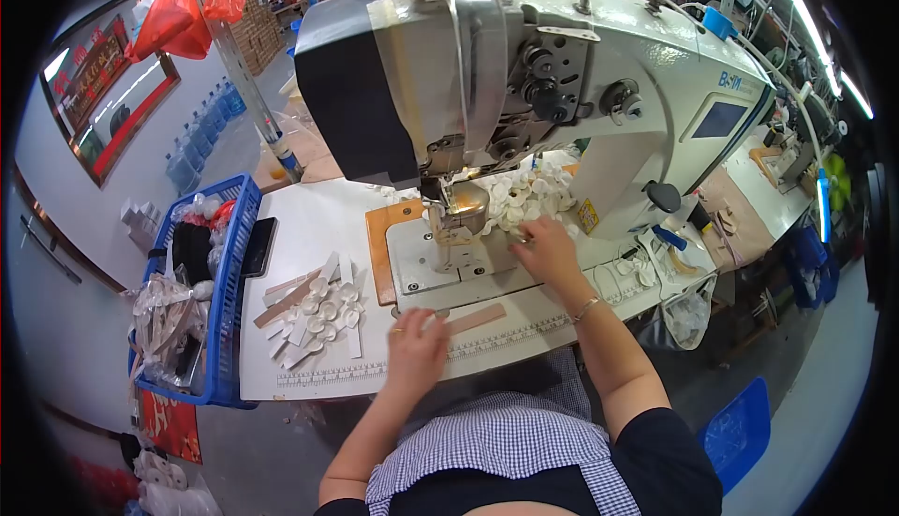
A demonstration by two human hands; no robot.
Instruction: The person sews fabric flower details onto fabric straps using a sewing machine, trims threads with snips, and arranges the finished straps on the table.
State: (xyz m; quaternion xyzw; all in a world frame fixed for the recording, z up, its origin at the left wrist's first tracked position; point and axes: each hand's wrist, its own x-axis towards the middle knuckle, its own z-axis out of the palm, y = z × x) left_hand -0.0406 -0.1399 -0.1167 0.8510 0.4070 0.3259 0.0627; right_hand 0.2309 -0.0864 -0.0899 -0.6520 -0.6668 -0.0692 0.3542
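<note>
Passable tabletop [316, 216] between black device [260, 246] and orange board [378, 256]; white pieces [326, 309] block front, basket [225, 305] left, sewing machine [599, 62] right.

Blue "B…N" logo [734, 80], white sewing machine [655, 48]

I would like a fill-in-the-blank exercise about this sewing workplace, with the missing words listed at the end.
1. The right hand is beside a heap of small round pieces coloured ____.
2. A thin metal bracelet circles the person's ____ wrist.
3. In the picture, the blue plastic basket stands to the ____ of the white sewing machine.

Missing words: white; right; left.
</note>
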